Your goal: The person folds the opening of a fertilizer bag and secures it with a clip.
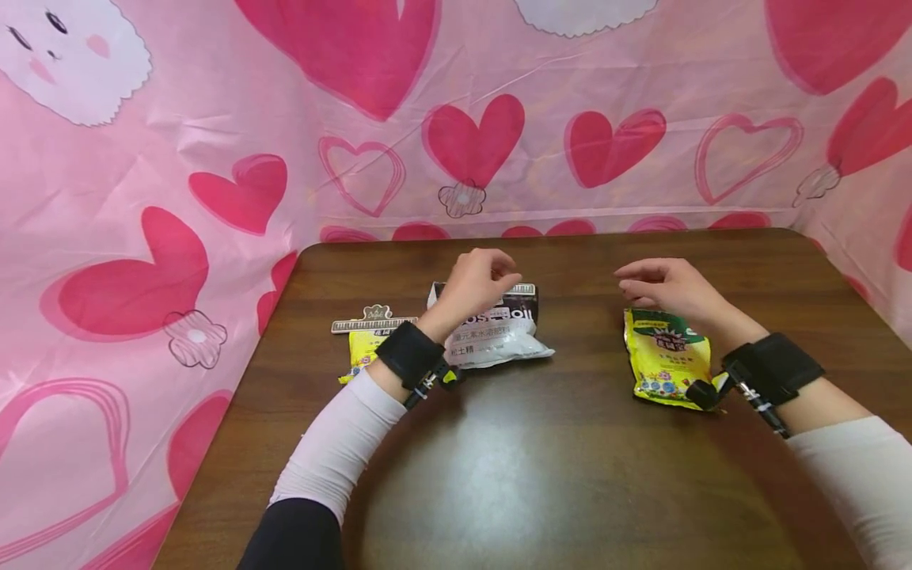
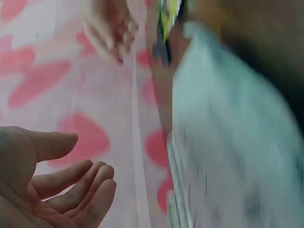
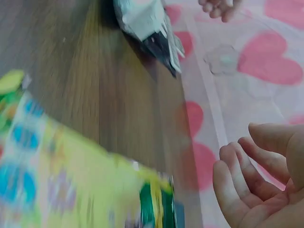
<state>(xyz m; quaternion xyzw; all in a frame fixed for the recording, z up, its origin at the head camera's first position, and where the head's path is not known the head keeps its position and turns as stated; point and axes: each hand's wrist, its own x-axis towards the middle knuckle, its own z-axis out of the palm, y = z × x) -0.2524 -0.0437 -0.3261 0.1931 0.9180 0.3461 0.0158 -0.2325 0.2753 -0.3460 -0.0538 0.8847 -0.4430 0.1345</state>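
My left hand (image 1: 476, 286) hovers over a white and black printed bag (image 1: 492, 344), fingers loosely bent with nothing between them. A pale patterned clip (image 1: 524, 290) lies along that bag's far edge. In the left wrist view the bag (image 2: 232, 137) is blurred, apart from the relaxed left hand (image 2: 57, 180). On the right, my right hand (image 1: 673, 289) is above the far end of a yellow and green packet (image 1: 666, 360). The right wrist view shows this hand (image 3: 261, 175) empty, thumb apart from the fingers, beside the blurred packet (image 3: 90, 180).
Left of the white bag lies another yellow packet (image 1: 362, 350), partly behind my left wrist. A clip with an ornate handle (image 1: 375, 321) sits at its far end. Everything rests on a brown wooden table (image 1: 570, 475), with a pink heart-patterned cloth (image 1: 541, 198) behind and at the sides.
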